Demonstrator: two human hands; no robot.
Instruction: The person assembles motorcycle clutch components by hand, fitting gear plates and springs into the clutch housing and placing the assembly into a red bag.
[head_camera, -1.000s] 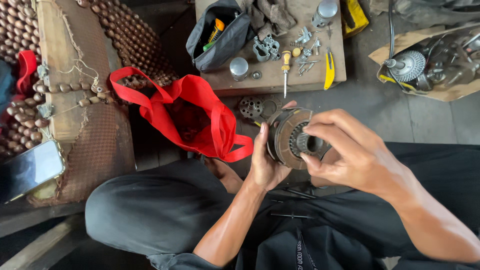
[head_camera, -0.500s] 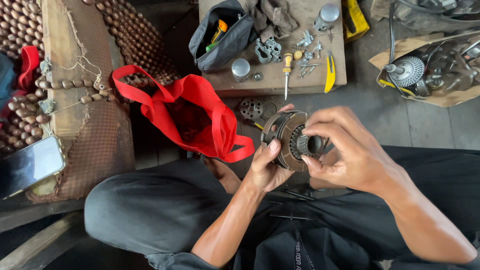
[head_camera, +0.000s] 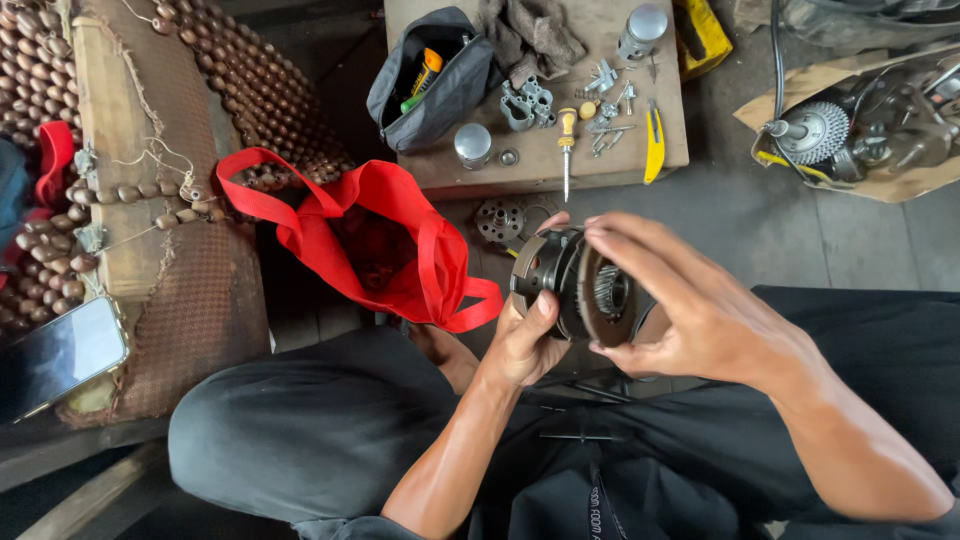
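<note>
I hold a round dark metal clutch assembly (head_camera: 560, 280) above my lap. My left hand (head_camera: 525, 335) grips it from below and behind, thumb on its rim. My right hand (head_camera: 690, 310) closes over a brown disc (head_camera: 603, 295) with a toothed centre at the assembly's front face, fingers spread around the edge. The disc sits slightly tilted away from the dark body.
A red cloth bag (head_camera: 385, 245) lies open on the floor to the left. A wooden board (head_camera: 665, 120) ahead carries a screwdriver (head_camera: 566, 145), yellow cutter (head_camera: 653, 140), metal parts and a grey tool pouch (head_camera: 440, 75). A round perforated part (head_camera: 500, 220) lies on the floor. A phone (head_camera: 60, 355) rests at left.
The assembly has turned from facing me to edge-on, and my right hand has shifted around the brown disc, which now stands apart from the dark body.
</note>
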